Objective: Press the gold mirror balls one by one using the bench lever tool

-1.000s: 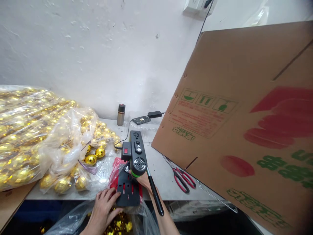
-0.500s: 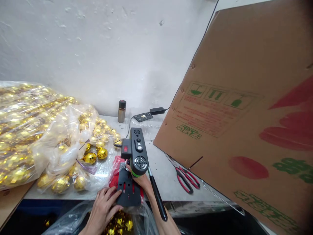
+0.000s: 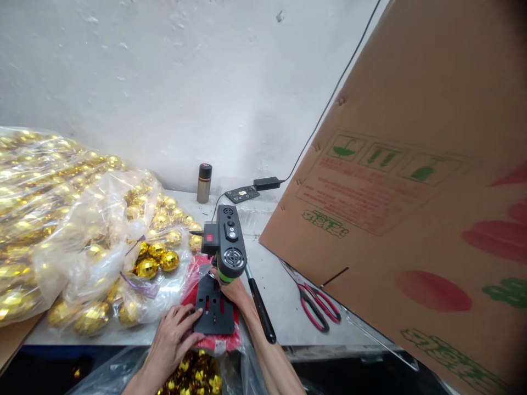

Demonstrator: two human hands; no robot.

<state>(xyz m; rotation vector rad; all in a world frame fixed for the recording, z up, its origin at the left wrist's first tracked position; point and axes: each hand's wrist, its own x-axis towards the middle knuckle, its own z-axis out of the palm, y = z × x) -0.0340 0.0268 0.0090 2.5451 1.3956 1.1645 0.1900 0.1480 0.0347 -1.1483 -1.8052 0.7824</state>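
Looks mid-job: black slotted flat plate (image 3: 214,315) on grey bench (image 3: 276,285) over red plastic film (image 3: 209,342), L hand's (image 3: 175,332) fingertips on it, can't tell if pinching. Amt done/left unclear. R hand (image 3: 231,289) mostly hidden by black oblong twin-grille device (image 3: 231,241); grip can't be told. Shiny gold faceted balls (image 3: 201,373) below bench edge, cut off.

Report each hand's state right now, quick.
Left hand: open, touching the left edge of the black slotted plate.
Right hand: partly hidden by the black device; open or closed cannot be told.
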